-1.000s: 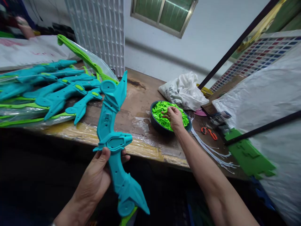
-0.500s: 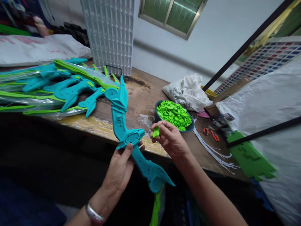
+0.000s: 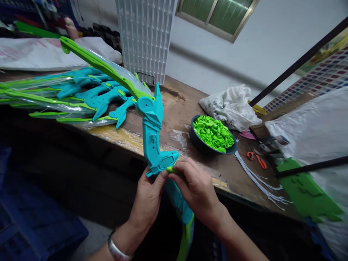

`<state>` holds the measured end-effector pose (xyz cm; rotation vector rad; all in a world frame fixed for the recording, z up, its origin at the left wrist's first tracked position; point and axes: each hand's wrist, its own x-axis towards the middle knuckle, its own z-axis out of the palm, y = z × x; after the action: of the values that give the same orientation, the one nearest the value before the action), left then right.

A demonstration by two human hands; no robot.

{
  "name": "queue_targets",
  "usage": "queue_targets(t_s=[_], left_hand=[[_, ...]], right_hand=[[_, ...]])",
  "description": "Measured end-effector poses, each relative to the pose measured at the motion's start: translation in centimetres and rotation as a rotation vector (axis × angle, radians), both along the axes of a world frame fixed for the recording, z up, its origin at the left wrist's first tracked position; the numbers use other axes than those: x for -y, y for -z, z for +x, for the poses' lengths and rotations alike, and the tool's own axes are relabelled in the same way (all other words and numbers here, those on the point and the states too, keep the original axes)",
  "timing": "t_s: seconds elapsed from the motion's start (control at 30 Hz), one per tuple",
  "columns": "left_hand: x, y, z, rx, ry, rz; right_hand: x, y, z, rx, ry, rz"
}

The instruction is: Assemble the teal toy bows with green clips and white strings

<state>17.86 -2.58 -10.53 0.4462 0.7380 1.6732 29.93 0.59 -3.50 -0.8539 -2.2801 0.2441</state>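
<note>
My left hand [image 3: 149,201] grips a toy bow [image 3: 152,141] by its middle, thumb on the near face. The bow has a teal plastic body and green limbs, one reaching up left, the other hanging below the table. My right hand [image 3: 197,188] pinches a small green plastic piece [image 3: 170,169] against the recessed centre of the bow, close to my left thumb. How far the piece sits in the recess is hidden by the fingers. Beyond my right hand stands a dark bowl [image 3: 199,145] heaped with green pieces [image 3: 213,132].
Several teal and green bows [image 3: 100,96] lie at the left of the table [image 3: 176,108]. On the right are a white sack [image 3: 231,105], orange-handled cutters [image 3: 257,160], white cable ties [image 3: 257,179] and a green foam mat [image 3: 307,188]. Blue crates [image 3: 40,217] stand below left.
My right hand has moved left and down, bringing the green piece from beside the bow onto its centre. The bow has tilted a little, and the whole view has shifted.
</note>
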Motion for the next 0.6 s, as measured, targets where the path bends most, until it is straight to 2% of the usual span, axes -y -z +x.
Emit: queue_targets(t_s=[0.1,0.2,0.33,0.47,0.53,0.6], left_hand=[[0.4,0.0,-0.3,0.008,0.044,-0.019],[1.0,-0.5,-0.7,0.085,0.114,-0.010],[1.6,-0.8,-1.7,-0.014,0.164,0.006],[1.8,-0.9,-2.5,-0.183,0.165,0.054],[1.9,-0.9,-2.7,-0.227,0.145,0.058],[2.1,-1.1,-2.8,-0.247,0.144,0.056]], right_hand=[[0.5,-1.0,0.2,0.194,-0.014,0.083],[0.9,-2.0,0.1,0.230,-0.020,0.070],[1.5,-2.6,0.0,-0.033,0.011,-0.221],[2.2,-1.9,-0.3,-0.355,0.047,-0.504],[2.4,-1.5,-0.5,-0.410,0.071,-0.534],[2.5,-1.2,-0.6,-0.369,0.117,-0.471]])
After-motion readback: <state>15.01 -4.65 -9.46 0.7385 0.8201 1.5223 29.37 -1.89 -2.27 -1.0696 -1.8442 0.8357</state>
